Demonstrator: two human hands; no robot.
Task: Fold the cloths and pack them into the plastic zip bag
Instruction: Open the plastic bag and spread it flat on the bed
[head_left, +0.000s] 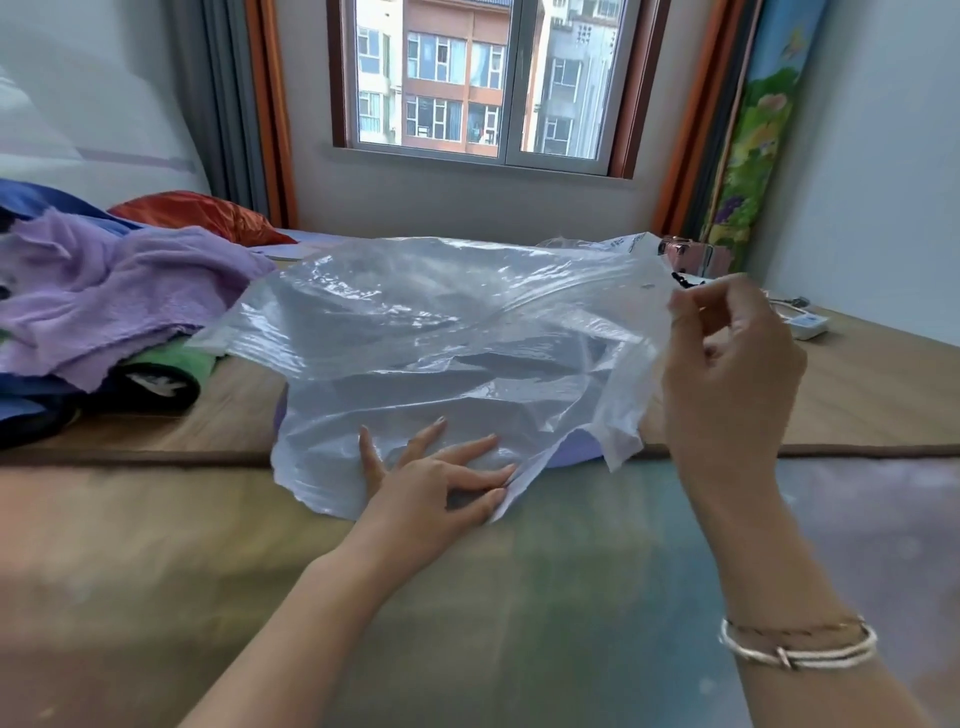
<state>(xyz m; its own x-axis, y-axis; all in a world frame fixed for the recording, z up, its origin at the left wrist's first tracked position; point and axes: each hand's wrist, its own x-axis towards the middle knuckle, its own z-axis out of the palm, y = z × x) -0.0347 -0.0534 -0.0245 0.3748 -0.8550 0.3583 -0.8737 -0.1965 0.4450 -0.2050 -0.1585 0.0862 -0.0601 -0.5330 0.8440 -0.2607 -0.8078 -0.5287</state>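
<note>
A large clear plastic zip bag lies spread over the middle of the wooden platform, with a pale purple folded cloth showing through and under its near right edge. My left hand presses flat on the bag's near edge with straight, spread fingers. My right hand is raised at the right and pinches the bag's right edge, lifting it off the surface. A pile of unfolded cloths, lilac on top with green, black and blue beneath, sits at the left.
A red shiny cushion lies behind the pile. At the far right are a small pink box and a white power adapter with a cable. A window and curtains stand behind. A soft mat covers the near surface.
</note>
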